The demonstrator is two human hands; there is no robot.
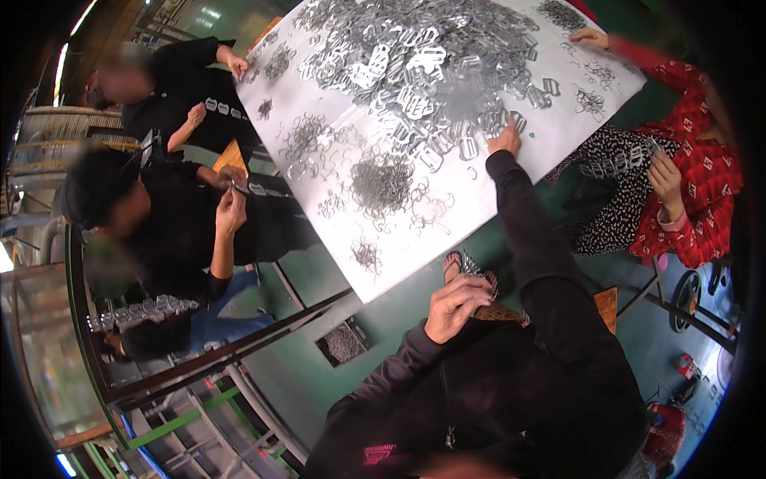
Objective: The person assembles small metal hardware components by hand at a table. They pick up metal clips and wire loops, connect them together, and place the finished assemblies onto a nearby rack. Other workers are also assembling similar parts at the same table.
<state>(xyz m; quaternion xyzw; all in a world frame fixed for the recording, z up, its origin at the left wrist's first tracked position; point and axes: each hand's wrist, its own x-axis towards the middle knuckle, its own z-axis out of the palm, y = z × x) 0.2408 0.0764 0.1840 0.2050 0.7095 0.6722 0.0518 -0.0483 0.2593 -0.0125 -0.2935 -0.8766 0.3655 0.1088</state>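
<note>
Buckles heap on the table; wire hooks before them; people either side

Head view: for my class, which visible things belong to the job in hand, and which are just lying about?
In the job:
heaped metal links, which the right hand touches
small wire pieces
white table beneath them

Apparently just lying about:
black wheel
green rail
wooden panel

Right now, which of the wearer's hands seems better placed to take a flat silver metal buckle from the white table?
Likely the right hand: it reaches the flat silver metal buckles, while the left hand is off the white table.
</note>
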